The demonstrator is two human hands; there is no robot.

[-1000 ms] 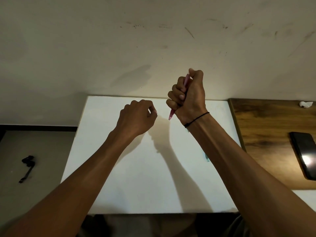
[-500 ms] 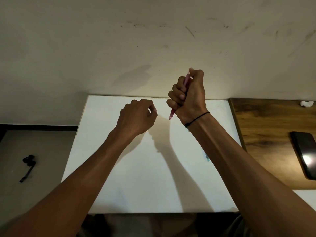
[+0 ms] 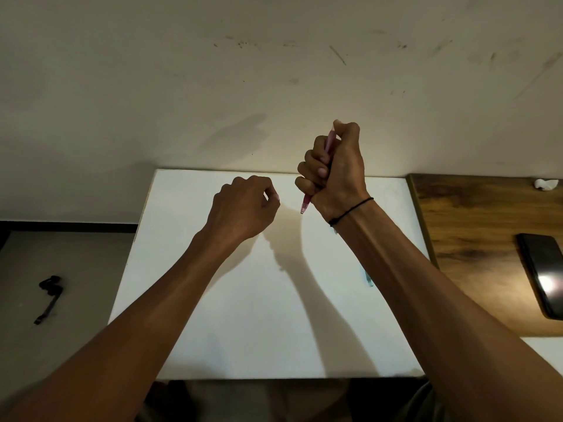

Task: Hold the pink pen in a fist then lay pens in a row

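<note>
My right hand (image 3: 335, 172) is raised above the far part of a white board (image 3: 213, 300), its fist wrapped round a pink pen (image 3: 305, 205) whose tip points down out of the bottom of the fist. A black thread band circles that wrist. To its left my left hand (image 3: 243, 208) hovers over the board with fingers curled in; nothing shows in it. A teal pen (image 3: 368, 278) lies on the board, mostly hidden behind my right forearm.
A wooden table (image 3: 475, 226) adjoins the board on the right, with a black phone (image 3: 545, 275) and a crumpled white scrap (image 3: 545, 183) on it. A marked wall (image 3: 274, 86) stands behind. A black strap (image 3: 48, 296) lies on the floor at left.
</note>
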